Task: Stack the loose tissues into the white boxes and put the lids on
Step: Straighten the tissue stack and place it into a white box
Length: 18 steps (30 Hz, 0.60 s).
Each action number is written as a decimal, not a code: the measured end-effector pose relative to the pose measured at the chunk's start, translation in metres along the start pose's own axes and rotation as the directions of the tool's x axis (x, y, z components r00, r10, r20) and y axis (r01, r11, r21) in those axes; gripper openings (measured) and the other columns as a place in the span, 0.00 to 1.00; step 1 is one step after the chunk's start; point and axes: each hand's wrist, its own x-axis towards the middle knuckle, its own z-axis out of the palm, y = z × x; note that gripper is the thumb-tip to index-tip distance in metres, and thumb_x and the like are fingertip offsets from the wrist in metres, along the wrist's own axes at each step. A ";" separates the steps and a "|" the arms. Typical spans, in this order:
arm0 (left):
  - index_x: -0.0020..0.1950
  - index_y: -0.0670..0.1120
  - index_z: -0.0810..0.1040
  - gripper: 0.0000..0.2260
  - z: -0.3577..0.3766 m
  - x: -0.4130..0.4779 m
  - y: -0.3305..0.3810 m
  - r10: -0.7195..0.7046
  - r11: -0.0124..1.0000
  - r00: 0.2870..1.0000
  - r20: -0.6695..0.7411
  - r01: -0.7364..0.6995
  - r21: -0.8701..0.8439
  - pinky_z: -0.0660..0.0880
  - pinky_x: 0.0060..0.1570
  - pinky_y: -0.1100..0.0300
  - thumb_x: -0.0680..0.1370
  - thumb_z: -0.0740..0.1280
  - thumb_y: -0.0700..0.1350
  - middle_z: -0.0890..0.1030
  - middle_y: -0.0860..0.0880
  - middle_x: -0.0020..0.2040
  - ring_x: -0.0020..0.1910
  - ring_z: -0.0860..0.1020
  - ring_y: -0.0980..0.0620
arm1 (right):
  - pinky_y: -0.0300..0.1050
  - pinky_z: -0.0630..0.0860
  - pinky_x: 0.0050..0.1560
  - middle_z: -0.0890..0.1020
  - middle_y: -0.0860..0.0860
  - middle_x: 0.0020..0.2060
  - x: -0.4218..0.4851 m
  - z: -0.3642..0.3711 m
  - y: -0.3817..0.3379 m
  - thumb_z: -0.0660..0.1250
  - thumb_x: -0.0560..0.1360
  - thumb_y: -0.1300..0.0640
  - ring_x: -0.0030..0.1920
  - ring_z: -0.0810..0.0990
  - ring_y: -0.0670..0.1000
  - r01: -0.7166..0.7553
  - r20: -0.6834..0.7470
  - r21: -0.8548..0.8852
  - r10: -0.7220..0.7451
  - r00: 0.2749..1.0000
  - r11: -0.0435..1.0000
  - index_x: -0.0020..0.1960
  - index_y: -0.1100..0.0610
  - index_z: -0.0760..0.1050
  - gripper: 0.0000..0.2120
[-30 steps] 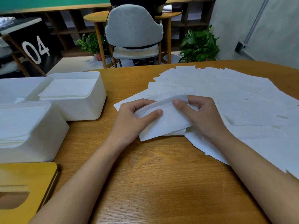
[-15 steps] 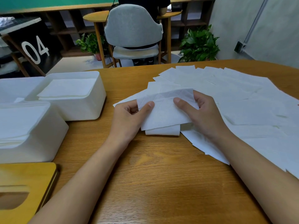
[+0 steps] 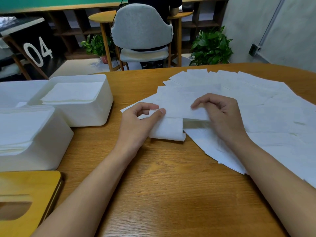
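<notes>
A white tissue is lifted a little above the table, pinched at its left edge by my left hand and at its right edge by my right hand. Its lower part folds under onto the wood. Many loose tissues lie fanned out across the right half of the wooden table. Two open white boxes stand at the left: the far box and the near box, each holding a stack of tissues.
A wooden lid with an oval slot lies at the near left corner. Another white box is at the far left. Beyond the table are a grey chair, potted plants and shelves.
Both hands have raised the tissue off the pile and pulled it taut between them; its lower part now folds under on the table.
</notes>
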 end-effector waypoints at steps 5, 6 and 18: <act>0.61 0.46 0.80 0.15 -0.002 -0.007 0.010 0.098 0.995 0.979 0.180 -0.094 -0.033 0.77 0.42 0.64 0.78 0.71 0.31 0.83 0.48 0.53 0.41 0.82 0.60 | 0.29 0.72 0.51 0.86 0.38 0.54 0.001 -0.001 0.002 0.61 0.83 0.63 0.51 0.80 0.39 -0.148 -0.077 0.017 0.149 0.986 0.989 0.58 0.49 0.86 0.16; 0.61 0.46 0.79 0.16 -0.003 -0.007 0.010 0.120 0.993 0.975 0.189 -0.116 -0.033 0.77 0.43 0.63 0.78 0.70 0.30 0.82 0.50 0.50 0.42 0.82 0.59 | 0.29 0.71 0.56 0.85 0.38 0.56 0.001 -0.002 0.001 0.63 0.83 0.61 0.57 0.80 0.36 -0.161 -0.082 0.012 0.161 0.984 0.987 0.59 0.48 0.85 0.15; 0.69 0.48 0.77 0.24 -0.003 -0.010 0.014 0.281 0.959 0.943 0.177 -0.271 -0.077 0.83 0.49 0.54 0.75 0.79 0.39 0.87 0.45 0.45 0.48 0.87 0.47 | 0.31 0.76 0.52 0.87 0.39 0.46 -0.013 0.015 -0.020 0.74 0.78 0.52 0.51 0.84 0.39 -0.089 0.158 0.096 0.073 0.985 0.991 0.47 0.48 0.86 0.02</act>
